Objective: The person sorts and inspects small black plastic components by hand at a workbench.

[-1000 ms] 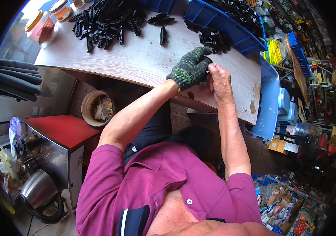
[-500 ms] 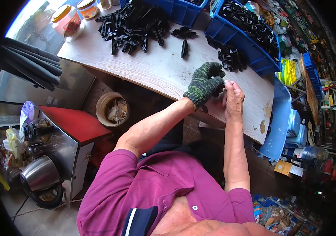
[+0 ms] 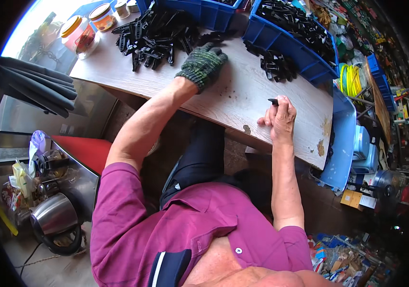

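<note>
- Two hands are on the wooden table (image 3: pixel 243 91). The left hand (image 3: pixel 203 62), in a green knitted glove, lies palm down in the upper middle of the frame, fingers half spread. It touches the edge of the loose pile of black parts (image 3: pixel 154 36); I cannot tell if it grips one.
- The right hand (image 3: pixel 278 117) is bare, at the right middle of the frame near the table's front edge. Its fingers are curled closed around a small black part (image 3: pixel 273 101), and only the tip shows above the thumb. I think the hand rests on the table so that the part stays steady.
- The pile is spread flat in the upper left middle, probably so that single pieces are easy to take.
- One small heap of black parts (image 3: pixel 276 64) lies just beside the right blue bin (image 3: pixel 305 60).
- This bin, at the upper right, is nearly full of the same black parts. A second blue bin (image 3: pixel 204 14) stands at the top middle; its contents are mostly cut off.
- Some jars (image 3: pixel 82 33) with orange lids stand in the upper left corner of the table. One holds something red, which I cannot identify.
- A steel kettle (image 3: pixel 54 215) stands at the lower left, below the table.
</note>
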`<act>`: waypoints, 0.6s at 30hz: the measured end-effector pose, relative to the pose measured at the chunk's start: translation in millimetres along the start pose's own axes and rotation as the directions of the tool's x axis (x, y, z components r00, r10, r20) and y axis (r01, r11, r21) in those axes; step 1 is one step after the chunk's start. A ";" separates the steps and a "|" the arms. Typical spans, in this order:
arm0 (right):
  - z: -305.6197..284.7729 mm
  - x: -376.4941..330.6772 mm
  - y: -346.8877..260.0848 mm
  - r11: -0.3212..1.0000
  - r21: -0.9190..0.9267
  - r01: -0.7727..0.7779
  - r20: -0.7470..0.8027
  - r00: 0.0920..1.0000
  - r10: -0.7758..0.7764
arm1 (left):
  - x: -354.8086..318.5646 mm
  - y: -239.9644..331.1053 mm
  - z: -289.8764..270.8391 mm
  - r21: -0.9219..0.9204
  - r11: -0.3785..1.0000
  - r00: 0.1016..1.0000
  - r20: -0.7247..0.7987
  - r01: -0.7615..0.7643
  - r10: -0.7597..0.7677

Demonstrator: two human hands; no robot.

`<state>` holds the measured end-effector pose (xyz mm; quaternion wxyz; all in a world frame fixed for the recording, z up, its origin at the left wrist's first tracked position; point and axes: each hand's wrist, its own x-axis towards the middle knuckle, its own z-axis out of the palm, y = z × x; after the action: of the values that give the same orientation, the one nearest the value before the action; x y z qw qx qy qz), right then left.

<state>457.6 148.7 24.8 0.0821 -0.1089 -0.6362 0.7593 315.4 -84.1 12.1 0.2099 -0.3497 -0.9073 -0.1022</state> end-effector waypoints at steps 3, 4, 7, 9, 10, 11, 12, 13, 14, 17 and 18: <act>-3.8 -0.4 2.9 1.000 -0.006 0.029 -0.010 1.000 -0.029 | -2.9 7.1 -4.7 -0.165 0.984 0.997 0.052 0.063 -0.055; -4.8 -0.5 3.3 0.999 -0.001 0.032 -0.009 0.999 -0.032 | -5.8 11.9 -7.3 -0.246 0.967 0.997 0.030 0.072 -0.067; -0.4 -0.6 0.7 0.999 0.031 0.019 -0.013 1.000 -0.018 | -4.0 13.5 -3.8 -0.202 0.979 0.981 -0.186 0.016 -0.054; -3.4 0.0 2.7 0.999 -0.003 0.037 -0.008 0.999 -0.037 | 8.7 10.4 -3.6 -0.144 0.983 0.951 -0.270 0.116 -0.152; -5.2 0.2 3.8 0.998 -0.033 0.053 -0.001 0.999 -0.053 | 17.9 7.3 -3.9 -0.149 0.982 0.950 -0.273 0.113 -0.150; -5.1 0.6 4.6 0.998 -0.035 0.054 0.001 0.999 -0.054 | 27.5 1.4 -3.3 -0.071 0.978 0.963 -0.173 0.195 -0.204; -4.6 0.9 5.4 0.998 -0.024 0.062 0.003 0.998 -0.062 | 36.3 -3.7 -1.8 0.017 0.964 0.961 -0.076 0.267 -0.265; -3.7 1.1 5.3 0.997 -0.013 0.071 0.004 0.997 -0.071 | 43.7 -6.3 0.4 0.101 0.954 0.959 -0.044 0.283 -0.280; -3.3 1.0 5.1 0.997 -0.015 0.074 -0.001 0.997 -0.074 | 50.3 -5.3 1.9 0.098 0.955 0.960 -0.045 0.279 -0.276; 1.9 0.9 2.8 0.998 -0.037 0.053 -0.051 0.997 -0.054 | 70.6 -0.5 4.2 0.060 0.983 0.981 -0.098 0.174 -0.168; 1.9 0.2 1.9 0.998 -0.039 0.054 -0.054 0.997 -0.056 | 76.4 1.6 8.9 0.057 0.983 0.981 -0.100 0.172 -0.166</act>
<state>456.9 146.7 23.3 0.1184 -0.1135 -0.6507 0.7414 262.7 -34.8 38.8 0.2546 -0.2591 -0.9256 -0.1065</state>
